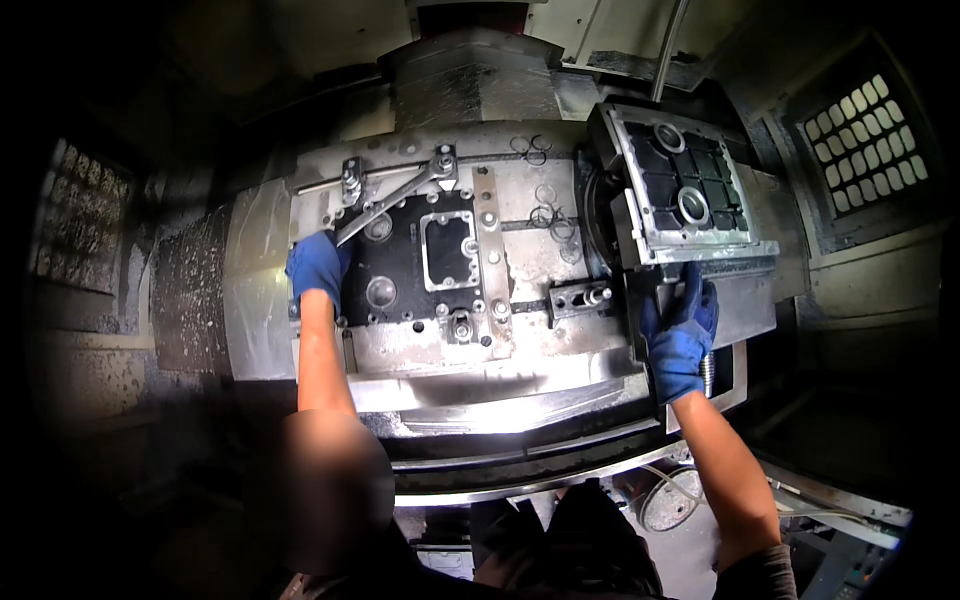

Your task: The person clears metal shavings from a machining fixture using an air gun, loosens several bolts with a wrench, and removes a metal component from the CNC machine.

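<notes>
Silver steel, the long, flat wrench (385,204) slanting across the far-left corner of the grey metal table (540,352) should feel stiff, hefty, perhaps slick, so we favour its near end, gripped by our blue-gloved left hand (318,268), our blue-gloved right hand (684,338) open.

No lettering, labels, numbers or signs can be read on anything here

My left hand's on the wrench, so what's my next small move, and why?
Probably a short, steady turn of the wrench with your left hand: it grips the near end, and the far end seems to sit at a clamp by the back edge of the black plate. Which way to turn, I can't tell.
</notes>
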Demonstrator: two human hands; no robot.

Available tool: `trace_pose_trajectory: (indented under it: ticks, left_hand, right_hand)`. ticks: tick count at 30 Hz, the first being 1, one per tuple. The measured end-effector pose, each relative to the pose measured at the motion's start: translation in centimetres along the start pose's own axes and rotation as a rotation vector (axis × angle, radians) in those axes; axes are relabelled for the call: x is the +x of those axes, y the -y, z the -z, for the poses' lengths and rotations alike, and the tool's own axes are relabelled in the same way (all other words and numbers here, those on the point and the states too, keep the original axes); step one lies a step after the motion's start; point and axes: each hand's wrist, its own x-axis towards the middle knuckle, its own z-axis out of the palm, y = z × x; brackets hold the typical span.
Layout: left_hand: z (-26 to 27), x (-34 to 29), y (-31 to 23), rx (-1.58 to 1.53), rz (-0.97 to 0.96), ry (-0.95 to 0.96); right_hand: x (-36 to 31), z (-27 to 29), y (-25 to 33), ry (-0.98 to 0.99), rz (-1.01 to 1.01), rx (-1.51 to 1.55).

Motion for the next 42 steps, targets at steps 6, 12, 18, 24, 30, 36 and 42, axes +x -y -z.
trace_pose_trajectory:
  ticks: [6, 12, 18, 24, 30, 36, 42]
  left_hand:
    - [-0.6, -4.8, -3.3, -0.009, 0.149, -0.020]
    - [-0.7, -13.1, -15.2, -0.416, 0.274, -0.052]
    - [-7.4, -10.9, -34.6, -2.071, 0.621, -0.032]
    - [-1.6, -9.8, -35.7, -2.368, 0.758, 0.124]
    - [-4.1, -20.7, -26.3, -1.984, 0.469, 0.485]
    - [-6.7, -22.6, -28.2, -1.878, 0.555, 0.791]
    - [-10.0, -24.1, -30.7, -1.669, 0.330, 0.790]
  right_hand:
    - [-0.5, -0.2, -0.5, -0.003, -0.011, 0.025]
    - [-0.7, -0.1, -0.6, 0.026, -0.086, 0.003]
    - [-1.1, -0.2, -0.4, 0.000, -0.090, 0.032]
    - [-0.7, 0.1, -0.8, 0.071, -0.124, 0.055]
    - [-0.9, -0.5, -0.8, 0.025, -0.131, 0.044]
    - [-0.7, -0.6, -0.6, 0.009, -0.126, 0.010]
    - [-0.7, -0.3, -0.7, -0.004, -0.099, -0.030]
